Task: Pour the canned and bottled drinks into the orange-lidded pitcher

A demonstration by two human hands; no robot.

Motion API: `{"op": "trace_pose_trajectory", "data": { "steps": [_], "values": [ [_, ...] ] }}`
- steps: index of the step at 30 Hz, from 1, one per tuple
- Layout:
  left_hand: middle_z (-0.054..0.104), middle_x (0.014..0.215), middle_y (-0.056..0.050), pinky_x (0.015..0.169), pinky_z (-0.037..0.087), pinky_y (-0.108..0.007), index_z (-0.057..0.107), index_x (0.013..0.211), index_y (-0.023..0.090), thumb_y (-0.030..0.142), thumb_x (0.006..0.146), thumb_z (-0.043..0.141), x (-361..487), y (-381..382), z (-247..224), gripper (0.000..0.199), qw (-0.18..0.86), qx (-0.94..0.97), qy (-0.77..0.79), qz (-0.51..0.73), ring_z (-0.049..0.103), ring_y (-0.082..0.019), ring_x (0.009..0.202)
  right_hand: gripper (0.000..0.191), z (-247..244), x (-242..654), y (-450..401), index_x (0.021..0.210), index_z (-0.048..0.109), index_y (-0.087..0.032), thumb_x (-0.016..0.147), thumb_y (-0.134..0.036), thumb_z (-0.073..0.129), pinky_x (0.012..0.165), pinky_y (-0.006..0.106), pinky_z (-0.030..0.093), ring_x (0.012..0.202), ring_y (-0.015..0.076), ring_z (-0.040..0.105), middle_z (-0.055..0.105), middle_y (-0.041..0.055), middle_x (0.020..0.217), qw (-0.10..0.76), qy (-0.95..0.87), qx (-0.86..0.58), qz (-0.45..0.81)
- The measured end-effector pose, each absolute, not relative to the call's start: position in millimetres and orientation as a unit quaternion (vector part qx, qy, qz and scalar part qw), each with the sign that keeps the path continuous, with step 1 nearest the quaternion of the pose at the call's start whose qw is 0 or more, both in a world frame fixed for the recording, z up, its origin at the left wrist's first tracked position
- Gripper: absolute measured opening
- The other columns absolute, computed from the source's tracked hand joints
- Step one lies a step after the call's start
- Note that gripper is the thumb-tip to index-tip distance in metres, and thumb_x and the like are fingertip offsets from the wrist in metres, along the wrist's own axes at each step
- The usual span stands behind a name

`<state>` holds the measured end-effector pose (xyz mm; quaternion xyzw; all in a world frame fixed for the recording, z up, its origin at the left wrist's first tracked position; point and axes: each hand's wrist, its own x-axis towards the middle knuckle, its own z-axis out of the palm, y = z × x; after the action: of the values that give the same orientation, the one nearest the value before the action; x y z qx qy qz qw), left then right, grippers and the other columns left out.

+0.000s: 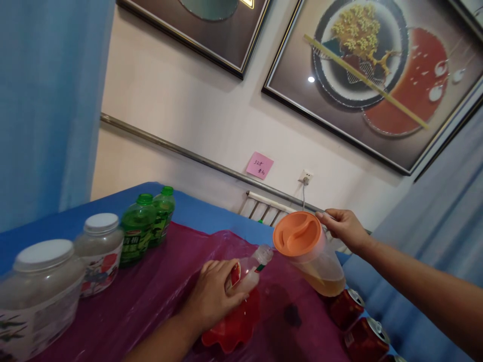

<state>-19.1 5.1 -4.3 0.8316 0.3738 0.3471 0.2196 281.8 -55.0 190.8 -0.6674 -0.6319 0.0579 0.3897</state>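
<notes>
Purple sheet (158, 286) w/ red bowl (232, 329) on it; L hand (215, 296), the nearer, has fingers wrapped round clear bottle (247, 279), long axis slanting up twd pitcher (320, 271), just beside its neck. R hand (349, 231) clasps pitcher's handle, lid tipped bottle-ward.

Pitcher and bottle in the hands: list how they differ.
The pitcher is wide with an orange lid; the bottle is slimmer with a red label. The pitcher holds amber liquid; the bottle's contents look pale. The right hand grips the pitcher, the left hand the bottle. Both are see-through and tilted.
</notes>
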Motion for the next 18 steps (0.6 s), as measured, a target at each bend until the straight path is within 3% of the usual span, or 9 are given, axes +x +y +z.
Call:
{"op": "trace_pose_trajectory", "data": {
  "steps": [18],
  "values": [
    [0.069,0.099,-0.002,0.089,0.040,-0.038,0.063,0.109,0.023,0.032,0.070,0.076,-19.6,5.5,-6.3,0.042,0.232,0.832,0.365,0.348,0.060,-0.026,0.095,0.059,196.7,278.0,-54.4,0.053,0.030,-0.024,0.077,-0.069,0.060,0.046,0.025,0.019,0.048,0.0081,0.024,0.022,-0.0069,0.053,0.355,-0.654,-0.668,0.030]
  ]
}}
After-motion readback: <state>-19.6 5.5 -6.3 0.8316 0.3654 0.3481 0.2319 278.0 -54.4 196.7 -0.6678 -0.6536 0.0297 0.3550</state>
